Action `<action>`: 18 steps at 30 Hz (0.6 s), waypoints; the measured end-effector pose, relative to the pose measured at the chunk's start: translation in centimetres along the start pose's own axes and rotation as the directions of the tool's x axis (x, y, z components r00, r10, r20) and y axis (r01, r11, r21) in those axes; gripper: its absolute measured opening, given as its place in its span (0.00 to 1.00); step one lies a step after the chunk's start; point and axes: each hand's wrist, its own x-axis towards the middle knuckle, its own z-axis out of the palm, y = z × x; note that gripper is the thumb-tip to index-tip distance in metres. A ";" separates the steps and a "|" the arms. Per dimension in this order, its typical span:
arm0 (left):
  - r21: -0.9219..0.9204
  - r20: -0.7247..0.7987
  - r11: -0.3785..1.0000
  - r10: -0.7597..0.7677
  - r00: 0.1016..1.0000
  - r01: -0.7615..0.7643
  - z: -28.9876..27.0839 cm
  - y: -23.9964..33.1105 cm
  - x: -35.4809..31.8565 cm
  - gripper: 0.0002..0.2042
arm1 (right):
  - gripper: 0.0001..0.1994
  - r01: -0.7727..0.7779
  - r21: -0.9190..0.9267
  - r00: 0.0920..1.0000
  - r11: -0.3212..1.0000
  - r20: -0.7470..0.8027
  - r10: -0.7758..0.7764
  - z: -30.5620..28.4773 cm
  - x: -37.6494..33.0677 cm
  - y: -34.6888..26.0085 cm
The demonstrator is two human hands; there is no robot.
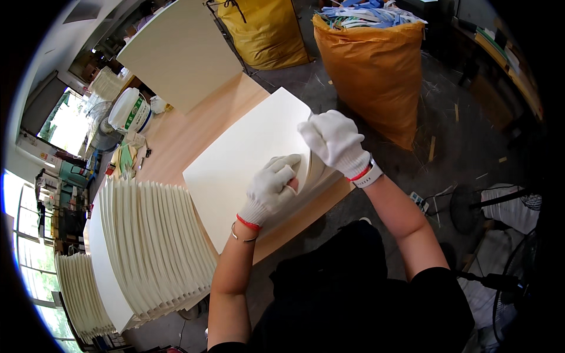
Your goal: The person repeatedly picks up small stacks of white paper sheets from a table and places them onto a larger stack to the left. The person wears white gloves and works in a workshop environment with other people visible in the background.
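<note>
A large white sheet [247, 138], like thin board or heavy paper, lies on top of others on the wooden table. Its right edge is bent upward. My left hand [269, 187], in a white knit glove with one bare fingertip showing, is closed over that edge near the front. At the sheet's far right corner, my right hand [334, 140], gloved too, has its fingers curled closed against the edge. Its fingertips are partly hidden. Below the lifted edge, more layers of sheet show.
A fanned stack of white folded sheets [156, 241] stands left of me, with another stack [82, 294] beyond. A pale board [182, 53] stands upright on the wooden tabletop [200, 126]. A white bucket [130, 110] sits far left. An orange sack [371, 76] of strips stands on the floor.
</note>
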 end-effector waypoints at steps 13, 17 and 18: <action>-0.037 0.080 0.957 -0.283 0.956 0.287 -0.6 -1.2 -1.2 0.16 | 0.16 -0.105 -0.040 0.987 0.994 -0.130 0.099 0.5 -1.3 0.4; -0.181 -0.102 0.968 -0.195 0.976 0.174 0.3 -0.1 -1.3 0.18 | 0.17 0.007 -0.094 0.989 0.996 -0.144 -0.021 0.0 -0.9 0.3; -0.156 -0.102 0.975 -0.174 0.979 0.157 0.3 0.1 -1.4 0.20 | 0.18 0.019 -0.094 0.990 0.995 -0.135 -0.032 0.1 -1.0 0.4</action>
